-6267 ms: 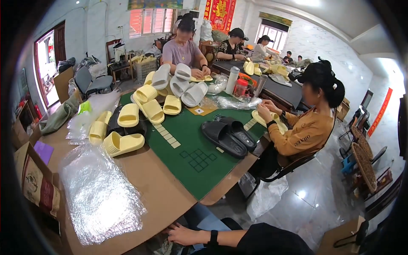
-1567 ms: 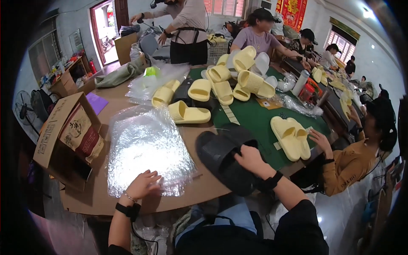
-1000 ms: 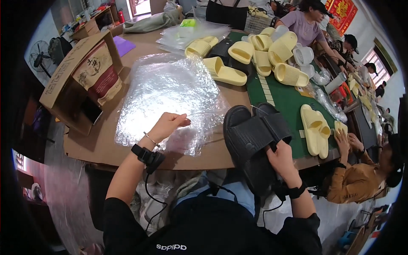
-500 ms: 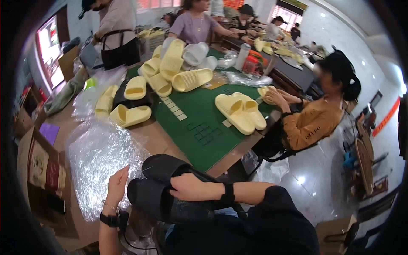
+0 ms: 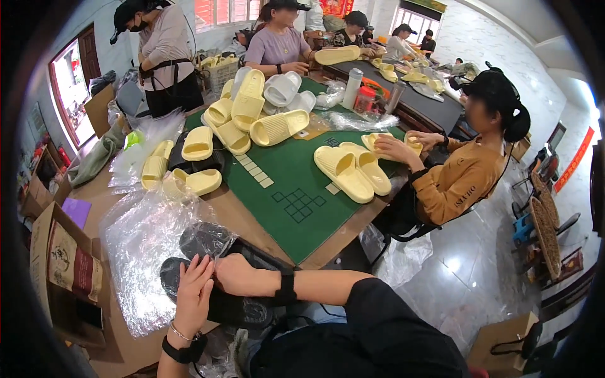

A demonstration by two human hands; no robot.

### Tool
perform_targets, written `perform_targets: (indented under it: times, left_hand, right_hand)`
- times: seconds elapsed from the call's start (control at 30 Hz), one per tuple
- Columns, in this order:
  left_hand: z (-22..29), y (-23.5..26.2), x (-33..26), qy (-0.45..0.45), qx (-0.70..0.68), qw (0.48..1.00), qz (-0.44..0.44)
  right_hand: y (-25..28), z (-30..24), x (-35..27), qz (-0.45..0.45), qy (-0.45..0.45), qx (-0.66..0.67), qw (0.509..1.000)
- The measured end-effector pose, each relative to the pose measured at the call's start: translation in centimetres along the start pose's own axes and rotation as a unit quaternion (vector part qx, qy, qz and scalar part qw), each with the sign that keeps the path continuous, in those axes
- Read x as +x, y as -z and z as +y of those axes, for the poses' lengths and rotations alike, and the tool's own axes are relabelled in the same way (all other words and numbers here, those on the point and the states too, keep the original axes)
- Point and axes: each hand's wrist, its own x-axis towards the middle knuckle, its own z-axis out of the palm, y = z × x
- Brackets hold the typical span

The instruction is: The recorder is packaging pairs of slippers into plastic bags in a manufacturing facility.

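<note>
Currently in hand: pair of black slippers, side by side, toes pointing to your left, heels toward your right.
Slipper look: plain black all over, rounded toe ends, broad straps, open heels; fine texture shows on the footbed of the one nearer you.
Slipper toes: glossy clear film lies over the farther toe, so detail there is blurred.
Slipper place: near edge of the brown table, toes at the right side of the clear plastic sheets.
Your right hand: fingers curled, gripping the slippers around the middle; straps partly hidden behind it.
Your left hand: fingers extended, laid over the nearer toe; can't tell whether it pinches film.
Green mat: beyond your hands, with a yellow pair on it.
Slipper heap: yellow and pale grey, farther back.
Co-worker: orange-brown top, at your right, both hands on yellow slippers.
Cardboard box: far left, open side toward the sheets.
</note>
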Motion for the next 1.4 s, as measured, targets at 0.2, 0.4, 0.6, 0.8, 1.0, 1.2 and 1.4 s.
perform_targets:
  times: [0.2, 0.4, 0.6, 0.8, 1.0, 1.2, 1.4]
  left_hand:
    - [-0.8, 1.9, -1.9, 0.076, 0.164, 0.978, 0.104]
    - [-3.5, -0.2, -2.5, 0.08, 0.098, 0.983, 0.134]
    - [-3.7, -2.3, -2.4, 0.09, -0.018, 0.984, 0.156]
    - [-5.0, -1.9, -2.6, 0.175, 0.024, 0.964, 0.198]
    - [-4.0, -0.2, -4.0, 0.071, 0.17, 0.959, 0.215]
    - [-3.5, 2.0, -2.6, 0.01, 0.12, 0.98, 0.157]
    - [-2.8, 2.8, -4.8, 0.084, 0.122, 0.984, 0.097]
  right_hand:
    - [1.0, -2.1, 1.6, 0.029, -0.05, 0.043, 0.997]
    - [-0.3, -1.1, 1.3, 0.049, -0.057, 0.065, 0.995]
    - [-1.7, 0.3, 0.5, 0.027, -0.095, 0.059, 0.993]
    - [-1.9, 0.4, 0.9, 0.029, -0.073, 0.063, 0.995]
    - [-2.4, -0.8, 1.2, 0.018, -0.053, 0.09, 0.994]
    - [0.0, -1.6, 0.5, -0.04, -0.072, 0.076, 0.994]
    - [0.1, -3.6, 0.6, -0.033, 0.013, 0.104, 0.994]
